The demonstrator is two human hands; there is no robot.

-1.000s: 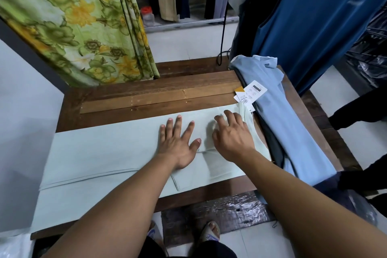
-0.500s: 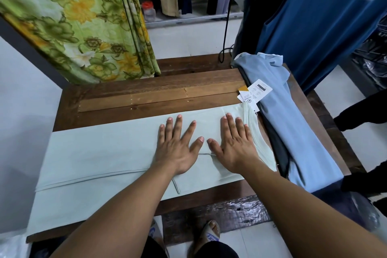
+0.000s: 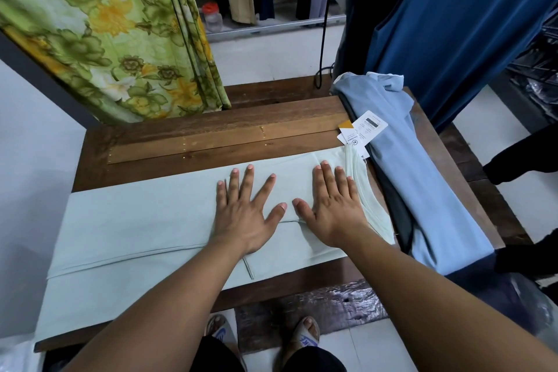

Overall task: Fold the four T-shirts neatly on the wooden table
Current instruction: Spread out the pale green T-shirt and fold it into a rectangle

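Both palms are pressing flat and pinching nothing: left hand (image 3: 246, 211) and right hand (image 3: 332, 205) are lying side by side, fingers straight and spread, on the pale mint T-shirt (image 3: 136, 220); thumbs are almost meeting over a folded edge; the collar is sitting just right of the right hand, and the body is stretching well away to the left of the left hand, where it is hanging over the table's corner. By my reading, this is the smoothing step after a long side has been turned in; the next move is probably asking both hands to lift off, reach left for the hem end and carry it across toward the collar, and that overhanging cloth is looking ready to slide.

Beyond the fingertips the wooden table (image 3: 211, 136) is showing bare brown planks; right of the right hand a light blue T-shirt (image 3: 422, 184) is waiting in a long heap over something dark, with paper tags (image 3: 362, 130) lying beside the mint collar. Farther off, a floral curtain (image 3: 105, 33) is hanging beyond the left hand, a big blue garment (image 3: 468, 24) beyond the right; white tiles are running underneath.
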